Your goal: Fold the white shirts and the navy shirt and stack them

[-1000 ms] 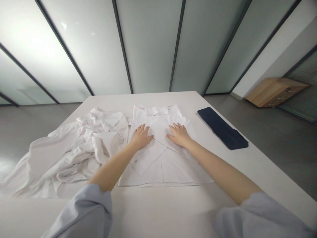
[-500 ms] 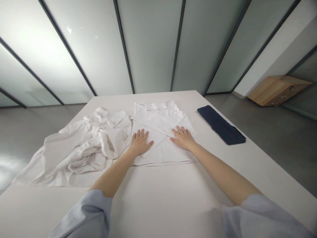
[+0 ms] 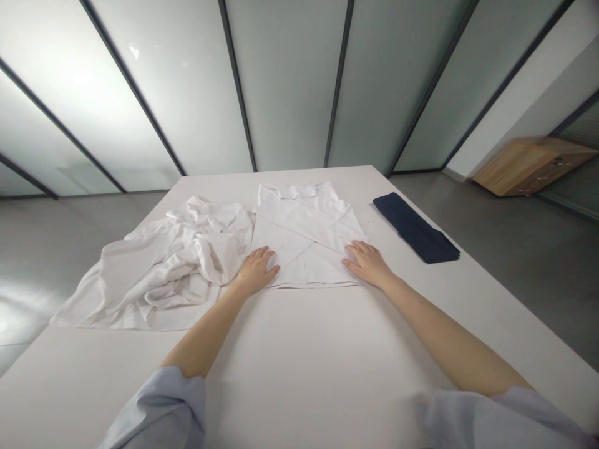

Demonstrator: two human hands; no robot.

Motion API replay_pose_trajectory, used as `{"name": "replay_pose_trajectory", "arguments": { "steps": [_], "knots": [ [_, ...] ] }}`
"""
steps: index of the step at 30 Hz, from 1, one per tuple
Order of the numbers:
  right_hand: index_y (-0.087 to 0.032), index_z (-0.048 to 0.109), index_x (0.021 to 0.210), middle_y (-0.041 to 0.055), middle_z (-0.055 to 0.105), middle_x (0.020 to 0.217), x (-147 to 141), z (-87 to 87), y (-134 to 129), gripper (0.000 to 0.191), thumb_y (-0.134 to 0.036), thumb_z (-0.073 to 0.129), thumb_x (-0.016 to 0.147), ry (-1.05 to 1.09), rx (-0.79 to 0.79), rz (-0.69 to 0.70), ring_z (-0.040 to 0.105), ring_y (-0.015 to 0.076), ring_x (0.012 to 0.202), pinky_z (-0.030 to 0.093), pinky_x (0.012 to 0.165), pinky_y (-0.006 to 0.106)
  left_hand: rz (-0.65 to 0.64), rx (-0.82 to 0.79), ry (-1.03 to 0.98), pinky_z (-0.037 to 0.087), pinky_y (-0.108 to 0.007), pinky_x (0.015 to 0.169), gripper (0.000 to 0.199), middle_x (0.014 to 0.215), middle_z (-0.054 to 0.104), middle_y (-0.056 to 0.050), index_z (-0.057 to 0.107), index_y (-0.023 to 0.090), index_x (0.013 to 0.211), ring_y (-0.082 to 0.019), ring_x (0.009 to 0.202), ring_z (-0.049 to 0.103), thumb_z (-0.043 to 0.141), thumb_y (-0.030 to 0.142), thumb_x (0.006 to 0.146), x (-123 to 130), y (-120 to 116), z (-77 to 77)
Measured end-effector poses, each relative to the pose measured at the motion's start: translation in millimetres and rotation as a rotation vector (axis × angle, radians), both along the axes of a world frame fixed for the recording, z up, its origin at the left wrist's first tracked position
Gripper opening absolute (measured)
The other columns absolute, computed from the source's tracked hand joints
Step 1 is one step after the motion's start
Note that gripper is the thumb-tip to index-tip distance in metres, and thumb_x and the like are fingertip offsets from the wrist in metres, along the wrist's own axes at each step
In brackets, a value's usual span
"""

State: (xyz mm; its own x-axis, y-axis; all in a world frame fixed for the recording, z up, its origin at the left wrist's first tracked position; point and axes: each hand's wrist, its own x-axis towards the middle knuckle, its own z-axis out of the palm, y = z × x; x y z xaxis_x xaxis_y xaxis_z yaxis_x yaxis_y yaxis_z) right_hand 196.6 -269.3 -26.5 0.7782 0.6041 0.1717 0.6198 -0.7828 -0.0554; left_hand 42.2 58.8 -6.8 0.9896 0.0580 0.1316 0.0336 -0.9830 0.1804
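A folded white shirt (image 3: pixel 304 231) lies flat on the table, its collar end pointing away from me and its sleeves crossed over the body. My left hand (image 3: pixel 256 270) rests on its near left corner, fingers stretched out. On the near right side of the shirt lies my right hand (image 3: pixel 369 262), palm down with the fingers extended. Neither hand grips the cloth. Just left of the shirt is a crumpled heap of white cloth (image 3: pixel 187 262), close to my left hand and forearm.
A folded dark navy cloth (image 3: pixel 414 227) lies near the right side of the white table (image 3: pixel 304 355). Frosted glass panels (image 3: pixel 285 87) with dark frames stand beyond the table. A wooden cabinet (image 3: pixel 519 165) is on the floor at the far right.
My hands have moved apart and toward the shirt's near corners, the left one leftward and the right one rightward. The view has shifted slightly; the navy cloth and heap have stayed put.
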Motion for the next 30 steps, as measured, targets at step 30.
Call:
{"name": "replay_pose_trajectory", "arguments": {
  "steps": [30],
  "knots": [
    [-0.019, 0.071, 0.091, 0.0102, 0.065, 0.094, -7.1, 9.8, -5.8, 0.025, -0.028, 0.047, 0.09, 0.075, 0.311, 0.344, 0.059, 0.0243, 0.09, 0.048, 0.086, 0.039, -0.156, -0.159, -0.03, 0.045, -0.035, 0.079, 0.019, 0.084, 0.067, -0.005, 0.067, 0.019, 0.092, -0.02, 0.082, 0.061, 0.055, 0.032, 0.086, -8.6, -10.1, 12.1]
  ]
}}
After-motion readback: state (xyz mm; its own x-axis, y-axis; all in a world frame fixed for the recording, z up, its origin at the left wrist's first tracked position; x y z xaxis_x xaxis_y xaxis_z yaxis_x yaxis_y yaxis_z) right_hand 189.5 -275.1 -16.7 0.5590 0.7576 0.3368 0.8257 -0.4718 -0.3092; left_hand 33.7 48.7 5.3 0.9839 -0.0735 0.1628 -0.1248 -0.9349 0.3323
